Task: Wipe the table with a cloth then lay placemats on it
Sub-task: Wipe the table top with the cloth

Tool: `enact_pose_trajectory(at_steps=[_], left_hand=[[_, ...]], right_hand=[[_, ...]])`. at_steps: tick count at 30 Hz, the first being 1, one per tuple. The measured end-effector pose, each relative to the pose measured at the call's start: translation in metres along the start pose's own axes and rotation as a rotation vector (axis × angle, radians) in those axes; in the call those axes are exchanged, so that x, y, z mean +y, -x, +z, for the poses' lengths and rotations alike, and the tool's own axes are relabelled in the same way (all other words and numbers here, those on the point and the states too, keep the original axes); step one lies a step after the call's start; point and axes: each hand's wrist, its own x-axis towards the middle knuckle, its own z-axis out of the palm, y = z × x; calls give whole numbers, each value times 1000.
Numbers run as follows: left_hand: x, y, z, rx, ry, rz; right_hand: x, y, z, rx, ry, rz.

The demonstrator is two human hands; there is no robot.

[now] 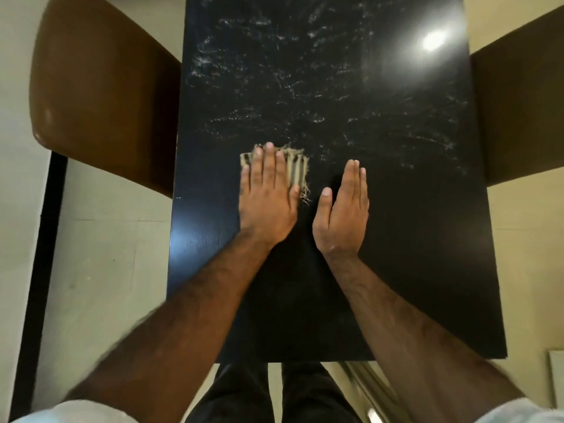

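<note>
Left hand [267, 190] presses flat on the cloth [295, 170], mid-frame. Right hand [343, 209] rests beside it, fingers straight, holding nothing. Smears on the bench [396, 270] lie above both.

The bench [396, 239] has a black, semi-gloss top. It throws back a bright lamp glare, shows fine wood-like grain near its left edge, and carries whitish smeared streaks over its far half. The cloth [297, 170] is a coarse beige weave with dark stripes and frayed, stringy edges. The left chair [100, 96] looks smooth, brown and faintly shiny. The floor [106, 254] is pale and matt.
</note>
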Motion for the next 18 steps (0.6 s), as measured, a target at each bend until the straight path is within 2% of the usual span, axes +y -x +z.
enact_pose_trajectory(at_steps=[2,4,6,8,10,13,16,18], left_hand=[[10,6,-1,-62,95,93],[-1,13,-8,-45,217,104],[-26,24,-12,22,220,23],[-52,34,-12,3,206,-59],[-63,38,-9,-59,193,-89],[-63,38,0,-63,125,-80],[-65,37,7,-52,68,-70],[-66,38,10,-44,40,-74]], right_hand=[[1,-1,-5,-16,-33,-24],[2,-1,-8,-56,15,-99],[0,2,-7,-106,147,-263],[-13,8,2,-188,219,-361],[-29,14,13,-262,243,-343],[-39,19,23,-319,286,-333],[-10,17,8,-300,331,-319],[21,9,-14,-257,404,-194]])
